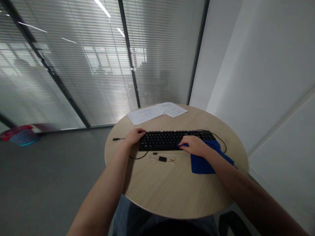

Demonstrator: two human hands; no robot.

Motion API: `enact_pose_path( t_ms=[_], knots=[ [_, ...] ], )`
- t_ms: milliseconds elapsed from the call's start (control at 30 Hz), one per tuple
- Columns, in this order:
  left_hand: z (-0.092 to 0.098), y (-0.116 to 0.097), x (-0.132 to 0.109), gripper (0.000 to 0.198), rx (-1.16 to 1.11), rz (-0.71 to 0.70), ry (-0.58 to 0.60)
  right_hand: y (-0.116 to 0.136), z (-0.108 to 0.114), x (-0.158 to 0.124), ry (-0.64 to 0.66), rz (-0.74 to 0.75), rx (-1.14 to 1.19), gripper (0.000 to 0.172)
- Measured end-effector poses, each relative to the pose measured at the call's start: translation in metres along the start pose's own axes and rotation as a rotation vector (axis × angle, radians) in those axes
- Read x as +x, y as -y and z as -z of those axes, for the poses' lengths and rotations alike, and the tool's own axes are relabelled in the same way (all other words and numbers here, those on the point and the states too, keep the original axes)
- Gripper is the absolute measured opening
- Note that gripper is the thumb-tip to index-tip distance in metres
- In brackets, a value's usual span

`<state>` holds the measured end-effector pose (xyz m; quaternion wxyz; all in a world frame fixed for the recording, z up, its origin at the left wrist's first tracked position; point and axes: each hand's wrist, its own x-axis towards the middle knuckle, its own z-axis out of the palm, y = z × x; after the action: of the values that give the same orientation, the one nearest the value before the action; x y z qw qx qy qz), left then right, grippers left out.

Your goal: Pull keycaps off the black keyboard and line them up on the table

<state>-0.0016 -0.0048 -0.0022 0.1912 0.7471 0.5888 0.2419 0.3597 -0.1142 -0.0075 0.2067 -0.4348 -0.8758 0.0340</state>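
A black keyboard (159, 139) lies across the round table. My left hand (134, 136) is closed at its left end, thumb and fingers on the upper left corner. Over the right part of the keys, my right hand (193, 145) pinches a blue cloth (203, 165). A bit of the cloth pokes out at the fingertips, touching the keys, while the rest drapes under the wrist onto the tabletop. In front of the keyboard lie a thin stick with a dark tip (169, 154) and a small wire tool with a black middle (162, 159).
Printed papers (157, 112) lie at the far side of the wooden table (169, 193). The keyboard's cable (222, 142) loops at the right, and a plug (115, 139) shows at the left. A red and blue basket (23, 136) stands on the floor. Glass partitions and a white wall surround the table.
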Motion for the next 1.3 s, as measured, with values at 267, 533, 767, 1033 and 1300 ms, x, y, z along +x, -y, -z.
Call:
enact_pose_path(
  t_ms=[267, 533, 767, 1033, 1300],
  knots=[
    [0.001, 0.002, 0.001, 0.034, -0.006, 0.007, 0.009, 0.001, 0.006, -0.003, -0.213, -0.074, 0.006, 0.019],
    [0.001, 0.000, 0.000, 0.032, -0.009, 0.001, 0.009, 0.002, 0.001, -0.002, -0.337, -0.050, 0.041, 0.020],
    [0.002, 0.000, 0.000, 0.033, 0.007, -0.003, 0.010, -0.004, -0.007, -0.003, -0.133, 0.047, 0.007, 0.016],
    [-0.001, 0.003, 0.002, 0.035, 0.003, -0.004, 0.010, -0.002, -0.003, -0.003, -0.039, 0.070, -0.030, 0.019],
    [-0.001, 0.003, 0.003, 0.034, 0.006, 0.003, 0.015, 0.001, 0.006, -0.004, -0.020, 0.072, -0.013, 0.015]
  ],
)
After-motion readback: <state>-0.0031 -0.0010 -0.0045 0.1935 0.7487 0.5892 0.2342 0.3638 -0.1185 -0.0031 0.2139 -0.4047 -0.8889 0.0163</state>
